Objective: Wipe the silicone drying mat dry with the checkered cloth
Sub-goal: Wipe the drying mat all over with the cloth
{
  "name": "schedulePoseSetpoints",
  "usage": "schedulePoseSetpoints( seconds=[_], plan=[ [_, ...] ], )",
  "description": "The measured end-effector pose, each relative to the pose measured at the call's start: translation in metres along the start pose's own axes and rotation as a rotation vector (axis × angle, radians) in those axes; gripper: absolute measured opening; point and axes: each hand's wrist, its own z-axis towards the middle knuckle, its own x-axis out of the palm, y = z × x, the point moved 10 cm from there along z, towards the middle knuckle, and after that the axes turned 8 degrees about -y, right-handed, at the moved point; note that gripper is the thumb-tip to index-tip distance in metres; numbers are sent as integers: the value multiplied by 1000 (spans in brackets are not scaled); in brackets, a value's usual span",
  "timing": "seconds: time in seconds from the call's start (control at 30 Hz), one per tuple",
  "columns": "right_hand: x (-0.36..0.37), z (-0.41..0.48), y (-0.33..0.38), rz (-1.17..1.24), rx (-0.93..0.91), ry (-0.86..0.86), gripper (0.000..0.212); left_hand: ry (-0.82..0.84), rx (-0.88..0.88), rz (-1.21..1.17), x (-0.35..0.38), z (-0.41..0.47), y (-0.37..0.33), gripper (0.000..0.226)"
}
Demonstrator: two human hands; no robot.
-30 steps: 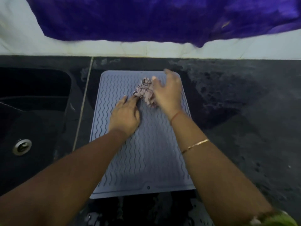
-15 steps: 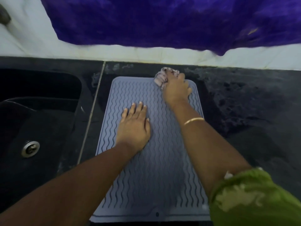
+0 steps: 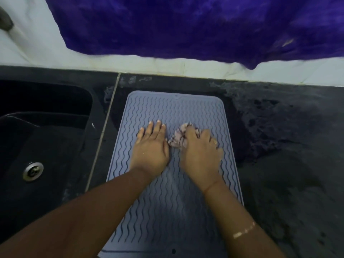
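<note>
A grey-blue silicone drying mat (image 3: 167, 211) with wavy ridges lies lengthwise on the black counter. My left hand (image 3: 150, 149) rests flat on its middle left, fingers spread, holding nothing. Beside it, my right hand (image 3: 202, 155) presses a bunched pink-and-white checkered cloth (image 3: 178, 137) onto the mat's middle. The cloth sticks out past my fingers toward the left hand; the rest is hidden under my palm.
A black sink (image 3: 42, 146) with a metal drain (image 3: 33, 171) lies left of the mat. Wet patches mark the black counter (image 3: 288, 164) on the right. A purple cloth (image 3: 195, 25) hangs over the white wall behind.
My right hand pushed the cloth up to the mat's far edge, then pulled it back to the middle beside the left hand. The left hand stayed flat on the mat.
</note>
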Motion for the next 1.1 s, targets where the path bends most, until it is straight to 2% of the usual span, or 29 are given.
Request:
schedulePoseSetpoints(
  seconds=[0.07, 0.17, 0.23, 0.3, 0.37, 0.47, 0.67, 0.73, 0.83, 0.97, 1.03, 1.1],
  plan=[
    [8, 29, -4, 63, 35, -84, 52, -5, 5, -1, -1, -1, 0, 60],
    [16, 98, -14, 78, 58, -126, 59, -5, 7, -8, 0, -2, 1, 52],
    [21, 140, -19, 138, 95, -50, 68, -7, 1, -17, 2, 0, 2, 51],
    [27, 154, -17, 125, 59, 20, 61, -8, -8, -17, 3, 1, 3, 51],
    [21, 138, -13, 193, -32, 5, 48, -3, -14, -12, 4, 1, 4, 51],
    [8, 65, -3, 320, -149, 20, 42, -1, -19, -2, 5, 1, 4, 51],
    [-5, -99, -2, 254, -123, 173, 62, 18, -13, 19, 5, 0, 3, 52],
    [-9, -120, -6, 202, -118, 128, 62, 22, -8, 27, 6, 1, 4, 52],
    [-8, -95, -8, 249, -141, -31, 55, 32, 0, 30, 8, 2, 4, 52],
    [-7, 5, -9, 226, -107, -178, 45, 36, 2, 16, 8, 1, 2, 52],
    [-1, 39, -12, 258, -57, -114, 48, 29, 0, 13, 7, 2, 3, 51],
    [4, 33, -17, 275, -18, -45, 52, 31, -12, 16, 7, 2, 4, 51]
  ],
)
